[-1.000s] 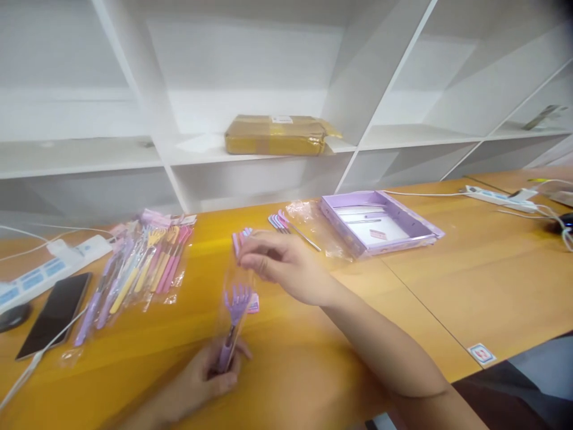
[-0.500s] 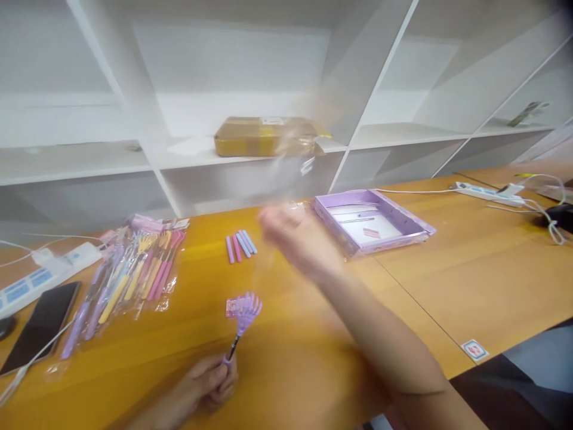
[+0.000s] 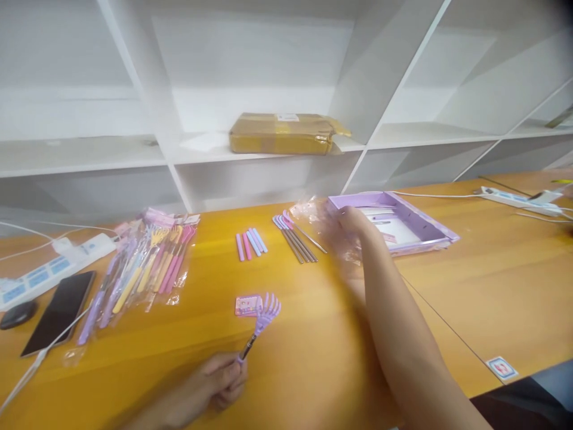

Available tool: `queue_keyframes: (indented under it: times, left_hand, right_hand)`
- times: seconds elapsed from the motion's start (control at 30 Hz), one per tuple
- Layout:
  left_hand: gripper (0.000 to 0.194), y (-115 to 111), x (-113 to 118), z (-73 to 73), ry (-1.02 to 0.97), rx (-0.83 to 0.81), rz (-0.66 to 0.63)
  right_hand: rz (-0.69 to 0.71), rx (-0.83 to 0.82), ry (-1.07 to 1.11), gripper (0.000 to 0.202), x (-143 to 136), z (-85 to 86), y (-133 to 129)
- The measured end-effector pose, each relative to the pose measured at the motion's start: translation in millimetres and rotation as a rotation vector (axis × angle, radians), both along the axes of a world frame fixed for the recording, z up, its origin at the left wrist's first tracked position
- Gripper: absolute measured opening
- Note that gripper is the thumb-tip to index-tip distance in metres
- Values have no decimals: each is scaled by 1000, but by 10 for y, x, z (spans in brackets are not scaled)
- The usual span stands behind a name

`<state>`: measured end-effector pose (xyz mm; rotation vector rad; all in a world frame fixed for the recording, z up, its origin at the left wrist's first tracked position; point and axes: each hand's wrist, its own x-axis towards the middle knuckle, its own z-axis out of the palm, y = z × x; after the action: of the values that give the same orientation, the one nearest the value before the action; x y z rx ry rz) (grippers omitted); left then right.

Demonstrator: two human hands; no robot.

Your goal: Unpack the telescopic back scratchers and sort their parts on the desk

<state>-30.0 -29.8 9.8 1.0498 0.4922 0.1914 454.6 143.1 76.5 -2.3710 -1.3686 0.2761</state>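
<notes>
My left hand [image 3: 224, 377] is closed around the handle of a purple back scratcher [image 3: 267, 313], its claw-shaped head pointing up and away. Just behind that head a small pink printed card [image 3: 247, 305] lies on the table. My right hand [image 3: 351, 224] is at the near left corner of a purple tray-like box [image 3: 418, 230], among crumpled clear plastic bags [image 3: 313, 210]. Motion smears its fingers, so its grip does not show. Left of it lie several metal rods with coloured claw heads [image 3: 298, 242]. Further left are several short pink, purple and blue tubes [image 3: 251, 243].
Bagged back scratchers [image 3: 143, 257] lie in a pile on the left. Beside them are a phone [image 3: 60, 310], a mouse [image 3: 18, 315] and a power strip [image 3: 58, 266]. A cardboard box [image 3: 282, 134] sits on the shelf; another power strip [image 3: 521, 200] lies at the right.
My right hand has moved right and down to the purple box; the blurred clear plastic near it is lower now. The claw-headed rods it covered are visible. My left hand keeps the back scratcher.
</notes>
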Motion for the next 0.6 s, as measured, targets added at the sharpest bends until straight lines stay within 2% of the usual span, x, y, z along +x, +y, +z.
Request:
queue_keyframes:
  times: [0.07, 0.17, 0.23, 0.33, 0.4, 0.47, 0.53, 0.6]
  left_hand:
    - [56, 4, -1, 14, 4, -5, -11]
    - [56, 8, 2, 25, 11, -16, -12]
    - [55, 10, 7, 16, 7, -19, -1]
    - [54, 14, 18, -17, -5, -20, 22]
    - [54, 18, 32, -36, -12, -39, 38]
    - [53, 21, 49, -45, -20, -50, 54]
    - [54, 19, 63, -47, -20, -32, 77]
    - [54, 9, 68, -48, 1, 15, 111]
  right_hand:
    - [-26, -53, -32, 21, 31, -11, 16]
    - [-85, -87, -96, 41, 41, 71, -1]
    - [-115, -16, -167, 50, 18, 210, -58]
    - [-73, 196, -243, 44, -128, 500, -208]
    - [26, 337, -178, 36, -361, 650, -347]
    - [181, 400, -21, 31, -718, 671, -526]
    - [420, 347, 147, 26, -1150, 532, -753]
    - [718, 239, 374, 22, -1578, 271, -1017]
